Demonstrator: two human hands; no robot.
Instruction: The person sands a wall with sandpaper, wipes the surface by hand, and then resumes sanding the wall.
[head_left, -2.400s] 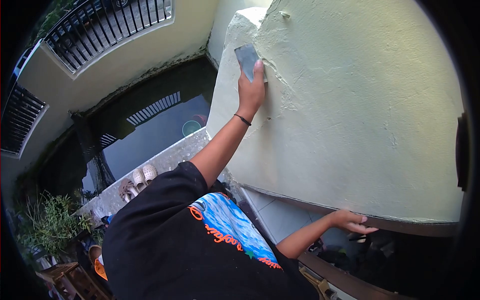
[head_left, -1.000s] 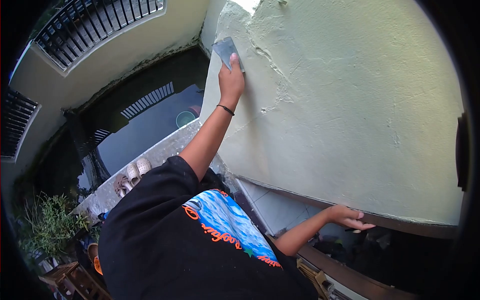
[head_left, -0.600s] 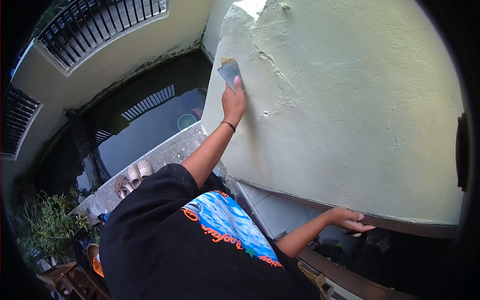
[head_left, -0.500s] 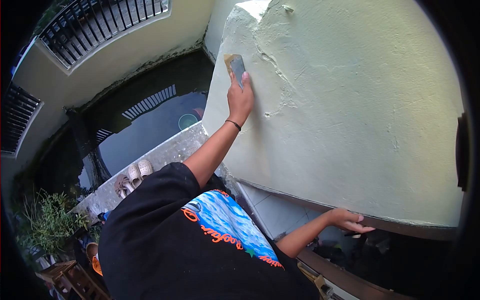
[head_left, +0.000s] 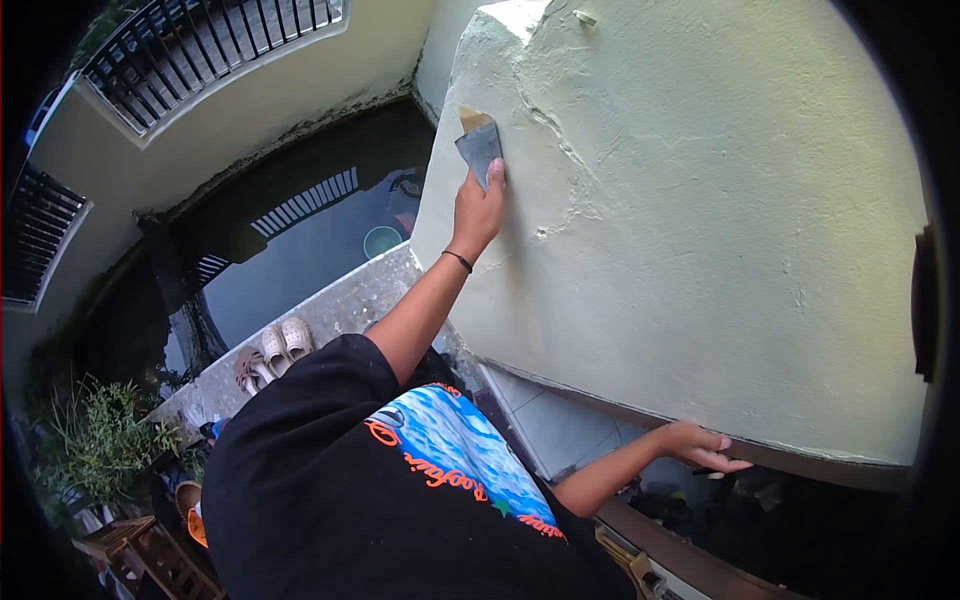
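High on the pale wall (head_left: 690, 230), my left hand (head_left: 478, 210) grips a folded sheet, grey on one face and tan on the other, that looks like sandpaper (head_left: 480, 150). The sheet lies against the wall, left of a rough raised crack (head_left: 548, 120). My left thumb rests on its grey face, and a dark band circles that wrist. At the wall's dark lower edge (head_left: 800, 460), my right hand (head_left: 695, 446) has its fingers stretched out and apart, with the thumb near the edge. Part of its fingers is in shadow.
Dark water (head_left: 270, 290) with a round green object (head_left: 381, 242) lies beyond a concrete ledge (head_left: 345, 305) at the left. Light clogs (head_left: 287, 343) stand on the ledge. A leafy plant (head_left: 105, 440) and wooden rack (head_left: 150, 560) are at lower left, black railings (head_left: 210, 50) at upper left.
My left hand has shifted slightly down relative to the wall, and the sheet is tilted differently, with more of its grey face showing. My right hand has hardly moved.
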